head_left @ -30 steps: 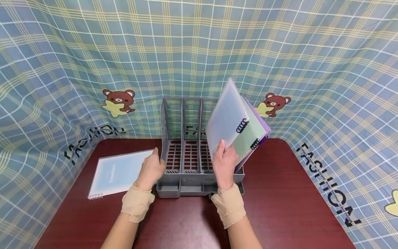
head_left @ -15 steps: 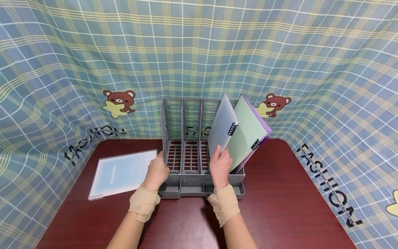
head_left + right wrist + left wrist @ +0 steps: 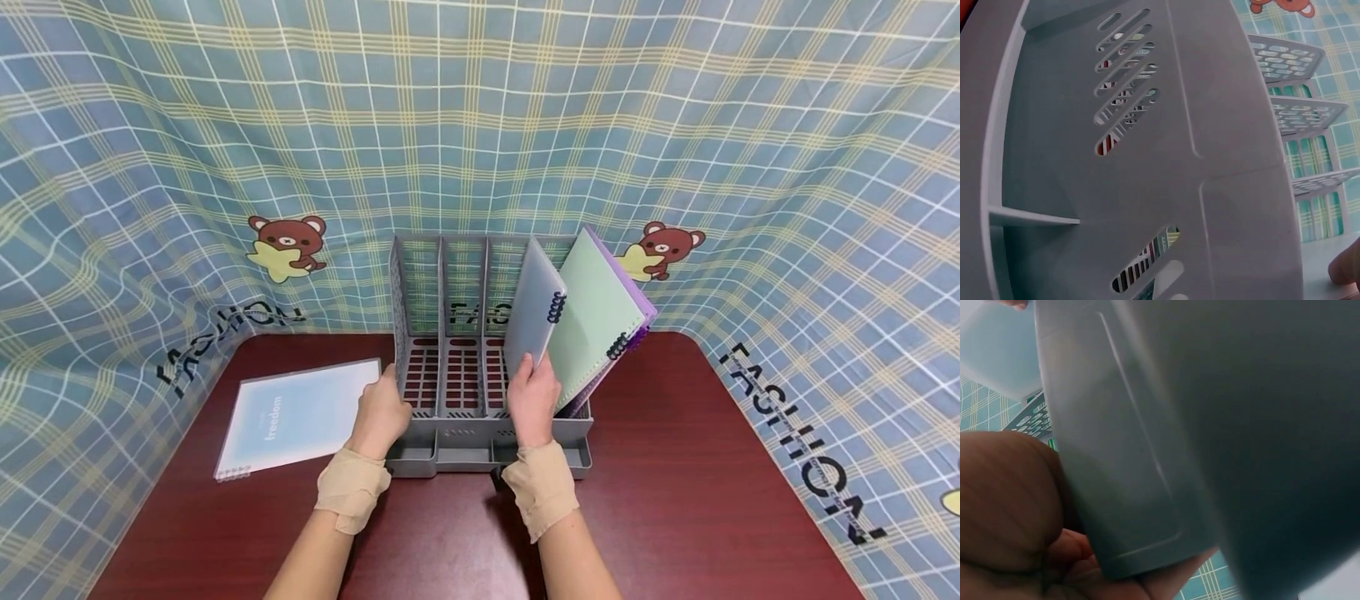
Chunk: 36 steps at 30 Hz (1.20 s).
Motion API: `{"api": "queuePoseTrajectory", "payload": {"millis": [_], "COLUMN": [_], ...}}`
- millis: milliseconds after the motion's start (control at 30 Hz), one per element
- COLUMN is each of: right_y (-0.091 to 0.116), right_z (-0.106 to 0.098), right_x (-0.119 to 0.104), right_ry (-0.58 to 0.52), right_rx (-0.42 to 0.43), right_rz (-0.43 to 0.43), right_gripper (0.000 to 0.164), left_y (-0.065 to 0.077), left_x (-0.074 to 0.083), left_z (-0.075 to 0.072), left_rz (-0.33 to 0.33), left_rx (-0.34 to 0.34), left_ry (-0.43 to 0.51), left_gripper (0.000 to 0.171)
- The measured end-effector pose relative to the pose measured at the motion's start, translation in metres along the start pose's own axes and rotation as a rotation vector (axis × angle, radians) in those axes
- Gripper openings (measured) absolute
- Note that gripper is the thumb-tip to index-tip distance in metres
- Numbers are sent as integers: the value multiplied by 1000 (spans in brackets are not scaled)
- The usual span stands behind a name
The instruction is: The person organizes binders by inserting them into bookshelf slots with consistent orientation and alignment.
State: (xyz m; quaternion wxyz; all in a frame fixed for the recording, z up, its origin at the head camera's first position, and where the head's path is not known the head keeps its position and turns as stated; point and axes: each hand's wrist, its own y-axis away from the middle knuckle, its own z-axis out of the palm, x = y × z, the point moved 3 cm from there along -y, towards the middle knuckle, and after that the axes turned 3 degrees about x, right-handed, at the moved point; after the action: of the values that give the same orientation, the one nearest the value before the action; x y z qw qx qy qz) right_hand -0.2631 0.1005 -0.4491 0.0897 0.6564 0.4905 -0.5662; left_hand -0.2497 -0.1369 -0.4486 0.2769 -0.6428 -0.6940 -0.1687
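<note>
A grey desk file organizer (image 3: 465,429) with upright dividers and small front trays stands on the table. My left hand (image 3: 380,414) grips its front left corner; the left wrist view shows fingers curled around the grey wall (image 3: 1116,456). My right hand (image 3: 534,402) holds a spiral notebook with a frosted cover (image 3: 529,308) and black rings, thumb on the near face. Its lower end is down among the dividers; which slot it is in, I cannot tell. To its right, a green notebook (image 3: 600,308) and a purple one (image 3: 624,281) lean rightward in the rightmost slot.
A pale blue notebook (image 3: 303,421) marked "freedom" lies flat on the dark red table (image 3: 675,467), left of the organizer. Plaid cloth (image 3: 480,108) with bear prints hangs around the back and sides.
The frosted notebook has moved down and left into the organizer with my right hand. My left hand has shifted right onto the organizer's front left corner.
</note>
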Motion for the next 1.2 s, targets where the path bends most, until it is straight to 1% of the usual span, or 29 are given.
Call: {"api": "queuePoseTrajectory", "payload": {"millis": [200,400,567,700,867,967,1067,1200], "right_y": [-3,-6,-7,-8,-7,-7,-6,-3], "right_z": [-3,-7,-11,-15,-20,-21,-22,-27], "right_x": [-3,-6,-4,-3,-3,-4,-6,-15], "right_ry": [12,15,11,-27,-84,-91,-88,-124], "right_rx": [-26,-48,-10,50,123,133,137,150], "right_rz": [61,101,128,140,114,101,108,93], "right_gripper": [28,29,33,35,31,31,37,56], "left_y": [0,0,0,0,1,1,1,0], "left_x": [0,1,1,0,-1,-1,-2,-2], "left_z": [-1,-1,-1,-1,-1,-1,-1,-1], "left_rz": [25,0,-8,-8,-20,-21,-21,-24], "left_rx": [29,13,5,12,5,6,8,5], "left_ry": [-1,14,16,7,18,18,15,19], "left_gripper": [69,70,70,70,70,70,70,70]}}
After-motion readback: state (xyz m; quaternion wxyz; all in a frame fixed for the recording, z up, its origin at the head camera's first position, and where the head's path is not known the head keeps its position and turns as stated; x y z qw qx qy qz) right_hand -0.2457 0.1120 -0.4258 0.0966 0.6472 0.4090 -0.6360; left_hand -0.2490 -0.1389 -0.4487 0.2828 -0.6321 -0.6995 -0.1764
